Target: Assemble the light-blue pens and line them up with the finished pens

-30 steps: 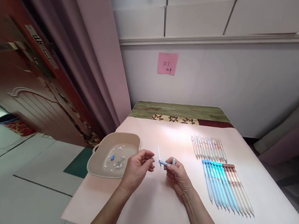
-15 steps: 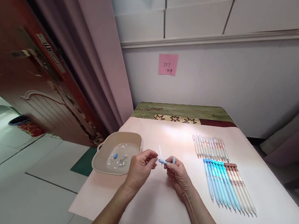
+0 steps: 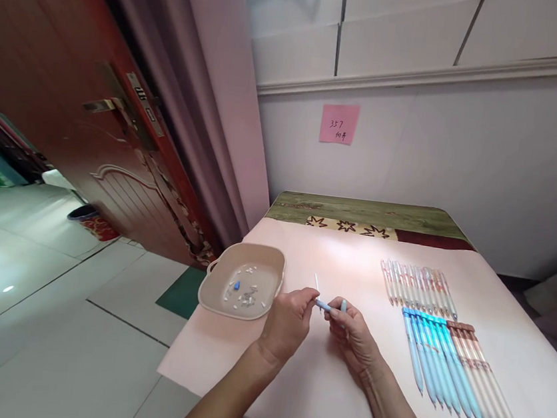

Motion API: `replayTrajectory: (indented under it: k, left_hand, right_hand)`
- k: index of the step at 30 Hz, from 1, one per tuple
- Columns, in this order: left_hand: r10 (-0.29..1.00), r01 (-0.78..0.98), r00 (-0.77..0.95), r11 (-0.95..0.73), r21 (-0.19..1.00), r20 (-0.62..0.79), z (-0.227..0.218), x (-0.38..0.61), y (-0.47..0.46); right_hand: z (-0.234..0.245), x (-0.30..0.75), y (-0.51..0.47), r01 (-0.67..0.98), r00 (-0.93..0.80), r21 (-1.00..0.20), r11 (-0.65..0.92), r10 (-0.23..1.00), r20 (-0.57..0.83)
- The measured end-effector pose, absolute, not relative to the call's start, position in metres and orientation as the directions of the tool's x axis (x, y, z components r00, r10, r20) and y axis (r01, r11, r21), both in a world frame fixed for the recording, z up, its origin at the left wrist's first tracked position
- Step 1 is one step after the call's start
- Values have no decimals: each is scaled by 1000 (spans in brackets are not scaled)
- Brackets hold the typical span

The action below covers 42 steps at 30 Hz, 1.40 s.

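My right hand is closed around a light blue pen part, which points left out of the fingers. A pale blue rounded end sticks up above the same hand. My left hand is closed in a pinch against the left tip of the blue part; anything small between those fingertips is hidden. Behind the blue part shows a thin white stick, and I cannot tell whether it is held or lies on the table. Left of my hands stands a beige basin with a blue piece and several small white and grey bits.
On the right lie a row of clear, pale pens, a row of light blue pens and some brown-topped cream pens. A pinkish sheet covers the table. A pink note is on the wall; a red door stands left.
The view has swung left, so everything sits further right. My left fingertips have come against the end of the blue pen part, where a small gap showed before.
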State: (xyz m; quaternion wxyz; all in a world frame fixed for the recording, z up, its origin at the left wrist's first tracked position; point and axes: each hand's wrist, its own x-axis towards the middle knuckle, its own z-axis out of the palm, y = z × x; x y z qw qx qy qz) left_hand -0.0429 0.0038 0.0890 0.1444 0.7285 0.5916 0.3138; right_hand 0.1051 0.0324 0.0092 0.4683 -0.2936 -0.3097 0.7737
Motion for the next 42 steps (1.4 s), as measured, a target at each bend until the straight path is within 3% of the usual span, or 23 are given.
replayTrajectory:
  k: [8, 15, 17, 19, 23, 26, 30, 37, 42]
  left_hand:
    - [921, 888, 275, -353, 295, 276, 91, -42, 0]
    - [811, 787, 501, -572, 229, 303, 100, -56, -4]
    - [843, 824, 425, -512, 244, 331, 107, -77, 2]
    - [916, 912, 265, -340, 229, 301, 114, -111, 14]
    - [996, 998, 62, -64, -25, -60, 114, -191, 38]
    - [977, 996, 44, -60, -71, -208, 100, -228, 47]
    - [953, 991, 90, -114, -68, -288, 78, -236, 53]
    - [949, 986, 116, -146, -81, -294, 65, -229, 57]
    - [958, 982, 148, -172, -77, -244, 84, -226, 50]
  right_hand:
    - [10, 105, 33, -559, -395, -735, -383, 903, -170]
    - [7, 105, 32, -566, -423, -718, -404, 891, -168]
    - [5, 106, 33, -592, -422, -690, -417, 889, -175]
    - [3, 108, 34, -627, -413, -653, -425, 892, -184]
    - [1, 109, 37, -688, -394, -590, -422, 900, -185]
    - [0, 109, 37, -706, -389, -568, -423, 902, -188]
    - [-4, 110, 36, -729, -362, -539, -421, 906, -217]
    - [-8, 112, 38, -735, -372, -519, -438, 899, -232]
    - [-4, 108, 39, -735, -371, -528, -425, 904, -211]
